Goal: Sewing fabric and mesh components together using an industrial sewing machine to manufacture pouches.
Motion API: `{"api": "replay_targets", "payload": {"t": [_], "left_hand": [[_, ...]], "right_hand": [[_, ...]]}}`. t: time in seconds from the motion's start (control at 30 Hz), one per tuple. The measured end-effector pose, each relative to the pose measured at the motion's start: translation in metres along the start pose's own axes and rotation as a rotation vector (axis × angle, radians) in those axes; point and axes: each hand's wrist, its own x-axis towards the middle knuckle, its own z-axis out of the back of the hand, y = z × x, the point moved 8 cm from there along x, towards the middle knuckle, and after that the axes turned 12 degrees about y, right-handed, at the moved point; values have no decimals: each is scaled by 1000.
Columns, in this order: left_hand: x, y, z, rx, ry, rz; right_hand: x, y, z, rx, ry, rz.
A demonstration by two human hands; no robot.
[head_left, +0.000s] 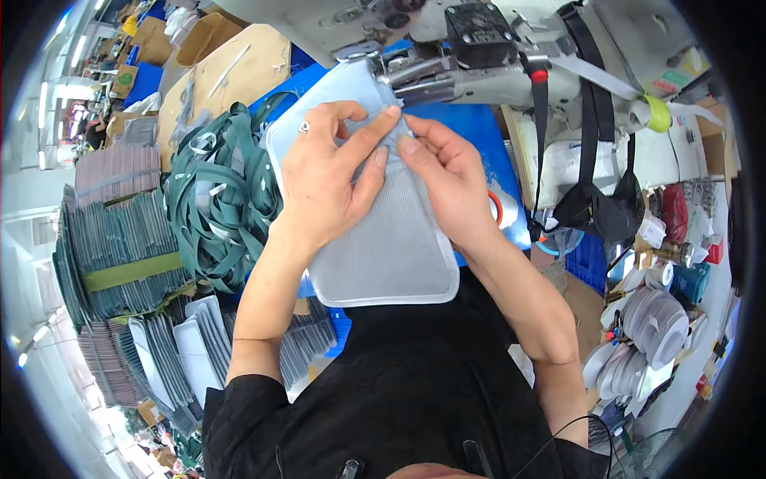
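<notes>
A light grey-blue mesh panel (383, 247) with rounded corners and a pale bound edge reaches from in front of my body up to the presser foot of a sewing machine (415, 76). My left hand (327, 172), wearing a ring, rests on top of the panel with its fingers apart. Its index fingertip touches the panel's right edge, close to the machine. That same edge is pinched between the thumb and fingers of my right hand (447, 172). The panel's underside is hidden.
To the left lies a heap of green strapping (223, 191), beside stacks of grey-green panels (124, 247). Blue table surface (483, 148) shows under the work. Black straps (590, 152) hang at the right, above rolls of white tape (650, 327). Cardboard (227, 80) stands behind the strapping.
</notes>
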Motion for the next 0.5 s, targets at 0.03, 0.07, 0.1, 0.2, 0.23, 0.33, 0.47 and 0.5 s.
{"api": "replay_targets", "payload": {"t": [0.03,0.07,0.1,0.2,0.23,0.33,0.47,0.5], "left_hand": [[4,1,-1,19,44,10],[7,4,1,20,37,8],[11,8,-1,21,41,6],[20,22,0,3,53,3],[19,27,0,-17,66,6],[-17,56,15,154,-291,27],[-110,144,-38,-680,-381,620],[-127,145,-70,-1228,-333,799]], "right_hand": [[4,1,1,-6,4,4],[9,1,0,56,33,17],[13,0,0,118,59,30],[30,-5,2,163,15,52],[32,-3,2,159,14,55],[34,1,4,159,-36,4],[34,3,0,218,-77,-46],[33,4,1,226,-74,-69]]}}
